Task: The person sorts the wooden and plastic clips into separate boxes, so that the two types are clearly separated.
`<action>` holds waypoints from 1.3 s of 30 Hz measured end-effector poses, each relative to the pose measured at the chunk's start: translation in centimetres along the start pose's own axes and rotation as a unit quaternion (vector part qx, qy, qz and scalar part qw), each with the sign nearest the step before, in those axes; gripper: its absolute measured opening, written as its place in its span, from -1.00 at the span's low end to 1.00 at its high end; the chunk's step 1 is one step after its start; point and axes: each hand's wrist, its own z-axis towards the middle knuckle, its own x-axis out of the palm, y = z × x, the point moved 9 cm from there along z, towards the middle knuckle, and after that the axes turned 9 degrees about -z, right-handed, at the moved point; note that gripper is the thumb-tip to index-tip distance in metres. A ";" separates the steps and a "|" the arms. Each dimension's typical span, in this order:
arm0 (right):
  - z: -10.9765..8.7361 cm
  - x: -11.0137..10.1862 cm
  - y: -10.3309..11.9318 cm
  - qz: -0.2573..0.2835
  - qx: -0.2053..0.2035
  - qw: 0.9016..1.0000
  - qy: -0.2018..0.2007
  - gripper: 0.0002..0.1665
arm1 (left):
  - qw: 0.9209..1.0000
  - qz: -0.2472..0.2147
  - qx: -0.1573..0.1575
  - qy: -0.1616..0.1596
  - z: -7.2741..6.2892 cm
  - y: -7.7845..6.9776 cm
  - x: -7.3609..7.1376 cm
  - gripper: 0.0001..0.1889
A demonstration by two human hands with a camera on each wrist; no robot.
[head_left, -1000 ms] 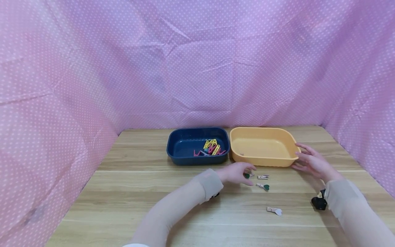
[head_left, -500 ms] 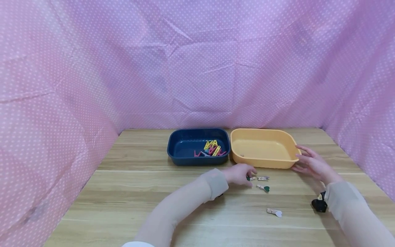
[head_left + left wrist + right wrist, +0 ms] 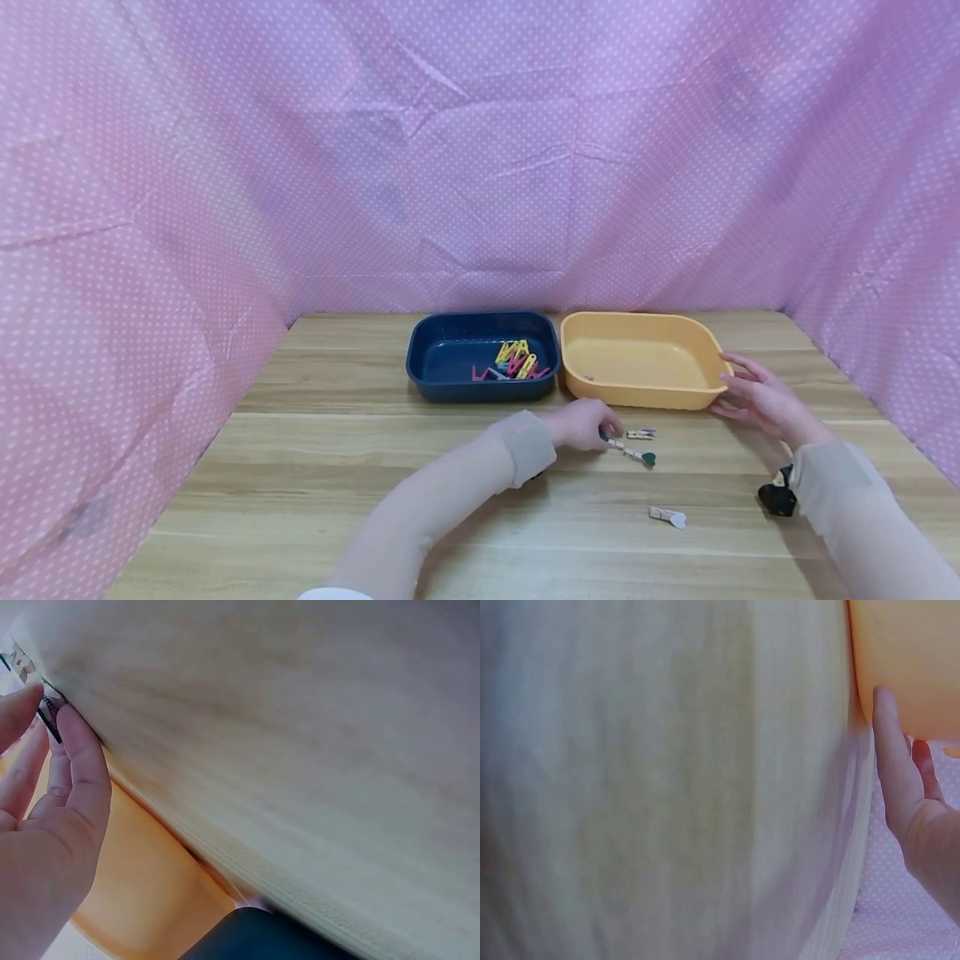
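My left hand (image 3: 583,423) is low over the table in front of the two bins. Its thumb and forefinger pinch a small wooden clothespin (image 3: 614,443) with a dark green heart, seen edge-on in the left wrist view. Close by lie a second green-heart clothespin (image 3: 640,457) and a pale clothespin (image 3: 640,433). Nearer the front is a clothespin with a white heart (image 3: 667,517). My right hand (image 3: 767,406) rests against the right end of the yellow bin (image 3: 645,392), its thumb and fingers fairly straight along the wall in the right wrist view.
A dark blue bin (image 3: 480,390) stands left of the yellow one, holding several yellow, red and other coloured plastic clothespins (image 3: 517,358). One tiny item (image 3: 588,377) lies inside the yellow bin. Pink dotted cloth (image 3: 480,167) surrounds the wooden table (image 3: 315,467).
My left thumb and fingers have closed on the green-heart clothespin, which has turned and shifted slightly toward the front. My right hand has stayed at the yellow bin.
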 end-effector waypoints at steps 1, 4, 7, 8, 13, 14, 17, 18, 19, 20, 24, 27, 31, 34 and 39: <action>0.0 0.0 0.0 0.000 0.000 1.000 0.000 -0.56 | 1.000 -0.001 -0.001 -0.001 0.0 0.1 -0.1 -0.70; 0.1 0.0 0.1 0.000 -0.002 1.000 -0.001 -0.57 | 1.000 -0.008 -0.006 -0.005 -0.1 0.2 -0.3 -0.70; 0.1 0.0 0.2 0.000 -0.006 1.000 0.000 -0.57 | 1.000 -0.019 -0.014 -0.009 -0.2 0.3 -0.6 -0.72; 0.1 0.0 0.2 0.000 -0.006 1.000 0.000 -0.57 | 1.000 -0.020 -0.013 -0.008 -0.2 0.3 -0.6 -0.73; 0.1 0.0 0.3 0.002 -0.007 1.000 0.001 -0.58 | 1.000 -0.017 0.006 -0.007 -0.4 -0.1 -0.9 -0.78; 0.1 0.0 0.3 0.001 -0.007 1.000 0.001 -0.58 | 1.000 -0.015 0.011 -0.008 -0.5 -0.1 -0.9 -0.78; 0.1 -0.1 0.3 -0.001 -0.008 1.000 0.002 -0.58 | 1.000 -0.018 0.014 -0.016 -0.7 -0.2 -1.1 -0.79; 0.1 -0.1 0.3 0.000 -0.008 1.000 0.002 -0.58 | 1.000 -0.020 0.016 -0.018 -0.8 -0.3 -1.2 -0.79; 0.1 0.0 0.3 0.001 -0.009 1.000 0.003 -0.58 | 0.999 -0.026 0.016 -0.021 -0.8 -0.3 -1.3 -0.79; 0.1 0.0 0.3 0.002 -0.009 1.000 0.004 -0.58 | 0.999 -0.031 0.014 -0.025 -0.9 -0.3 -1.4 -0.78; 0.1 0.0 0.4 -0.001 -0.013 1.000 0.004 -0.58 | 0.997 -0.066 0.005 -0.042 -1.4 -0.2 -2.0 -0.79; 0.0 0.0 0.5 -0.008 -0.018 1.000 0.001 -0.59 | 0.994 -0.091 0.007 -0.054 -1.7 -0.2 -2.6 -0.80; 0.0 0.0 0.4 -0.008 -0.019 1.000 -0.003 -0.59 | 0.991 -0.113 0.017 -0.063 -2.2 -0.4 -3.1 -0.80; -0.1 0.0 0.4 -0.007 -0.019 1.000 -0.004 -0.59 | 0.989 -0.125 0.018 -0.072 -2.6 -0.4 -3.5 -0.81; -0.2 0.1 0.3 -0.012 -0.018 1.000 -0.007 -0.59 | 0.983 -0.162 0.001 -0.087 -3.3 -0.2 -4.2 -0.82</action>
